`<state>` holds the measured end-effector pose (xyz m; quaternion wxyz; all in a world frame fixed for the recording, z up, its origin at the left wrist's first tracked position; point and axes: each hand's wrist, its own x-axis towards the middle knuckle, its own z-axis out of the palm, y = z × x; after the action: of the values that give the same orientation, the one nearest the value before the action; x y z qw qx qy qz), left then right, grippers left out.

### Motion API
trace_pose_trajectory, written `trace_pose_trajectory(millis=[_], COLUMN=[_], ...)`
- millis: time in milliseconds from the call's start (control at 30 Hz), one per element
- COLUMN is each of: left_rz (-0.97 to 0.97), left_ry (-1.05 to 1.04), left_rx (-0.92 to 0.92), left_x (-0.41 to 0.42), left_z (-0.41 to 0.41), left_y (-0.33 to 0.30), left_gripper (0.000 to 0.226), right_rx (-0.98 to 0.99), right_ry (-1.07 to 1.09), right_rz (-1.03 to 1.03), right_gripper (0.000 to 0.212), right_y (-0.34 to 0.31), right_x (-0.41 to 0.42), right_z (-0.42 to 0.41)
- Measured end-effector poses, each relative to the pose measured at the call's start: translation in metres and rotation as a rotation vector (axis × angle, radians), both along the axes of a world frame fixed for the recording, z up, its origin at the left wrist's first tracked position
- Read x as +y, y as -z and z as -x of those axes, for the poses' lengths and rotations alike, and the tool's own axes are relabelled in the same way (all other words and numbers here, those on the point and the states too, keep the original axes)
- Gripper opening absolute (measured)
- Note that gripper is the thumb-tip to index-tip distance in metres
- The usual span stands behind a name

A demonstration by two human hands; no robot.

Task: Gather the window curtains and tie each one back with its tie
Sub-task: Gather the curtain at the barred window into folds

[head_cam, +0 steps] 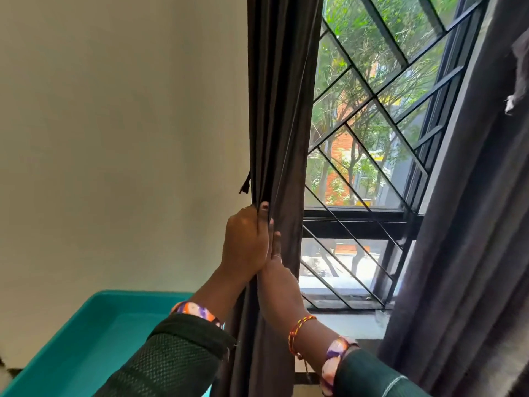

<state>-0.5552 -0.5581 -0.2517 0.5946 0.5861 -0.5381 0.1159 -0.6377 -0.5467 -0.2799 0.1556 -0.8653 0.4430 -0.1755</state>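
Left curtain (282, 110): dark, gathered into narrow bunch at left edge of window, hanging against cream wall (123, 138)
Tie (245, 183): short dark strip, projecting from bunch's wall-side edge just above the hands
Left hand (246, 242): fingers curled round gathered folds, gripping them from wall side
Right hand (279, 279): fingers straight, pressed flat against folds, touching left hand; cord bracelet at wrist
Right curtain (472, 224): dark, hanging loose at right edge of frame, covering that side of window
Window (372, 133): black diagonal grille; trees and brick building beyond
Sill (349, 322): pale ledge below glass
Teal tub (94, 339): lower left against wall, part hidden by left sleeve; nothing visible inside
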Motion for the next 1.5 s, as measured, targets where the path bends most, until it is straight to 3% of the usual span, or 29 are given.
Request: trace_pose_trajectory(millis=[167, 300, 467, 567, 633, 733, 800, 867, 1000, 1167, 1233, 1333, 1433, 1500], left_rz=[-0.038, -0.041, -0.037, -0.043, -0.031, 0.002, 0.010, -0.008, -0.011, -0.019, -0.026, -0.018, -0.027, -0.019], left_ry=[0.012, -0.036, -0.107, -0.167, -0.187, -0.161, -0.158, -0.121, -0.063, -0.027, -0.043, -0.124, -0.080, -0.072], left_rx=[-0.049, -0.140, -0.206, -0.266, -0.281, -0.238, -0.219, -0.204, -0.320, -0.290, -0.339, -0.556, -0.643, -0.667], left_x=[0.007, 0.009, 0.008, 0.013, 0.016, 0.019, 0.020, 0.022, 0.024, 0.027, 0.027, 0.025, 0.022, 0.022], left_z=[-0.005, -0.010, -0.021, -0.027, -0.030, -0.025, -0.018, -0.010, 0.001, 0.005, 0.007, 0.011, 0.014, 0.013], left_y=[0.000, 0.001, 0.005, 0.004, 0.004, 0.005, 0.007, 0.007, 0.009, 0.016, 0.018, 0.022, 0.021, 0.016], left_gripper=[0.039, 0.032, 0.034, 0.028, 0.024, 0.022, 0.022, 0.023, 0.021, 0.052, 0.049, 0.030, 0.054, 0.044], right_rx=[-0.028, 0.035, 0.085, 0.075, -0.021, -0.318, -0.573, -0.747, -0.682, -0.650, -0.656, -0.685, -0.593, -0.507], right_ry=[-0.018, -0.062, -0.227, -0.299, -0.302, -0.203, -0.126, -0.159, -0.163, -0.162, -0.185, -0.156, -0.102, -0.079], right_rz=[-0.016, 0.126, 0.107, 0.022, -0.047, 0.077, 0.225, 0.192, 0.101, 0.036, 0.010, 0.014, 0.091, 0.093], right_gripper=[0.036, 0.044, 0.093, 0.102, 0.090, 0.039, 0.034, 0.032, 0.027, 0.036, 0.040, 0.041, 0.032, 0.030], right_y=[0.000, 0.022, 0.060, 0.055, 0.039, 0.002, -0.026, -0.054, -0.074, -0.072, -0.075, -0.085, -0.094, -0.097], right_x=[0.003, -0.004, -0.006, -0.014, -0.022, -0.031, -0.032, -0.028, -0.025, -0.024, -0.021, -0.021, -0.030, -0.037], right_z=[-0.006, -0.012, -0.009, 0.005, 0.014, 0.019, 0.016, 0.012, 0.008, 0.014, 0.015, 0.019, 0.022, 0.024])
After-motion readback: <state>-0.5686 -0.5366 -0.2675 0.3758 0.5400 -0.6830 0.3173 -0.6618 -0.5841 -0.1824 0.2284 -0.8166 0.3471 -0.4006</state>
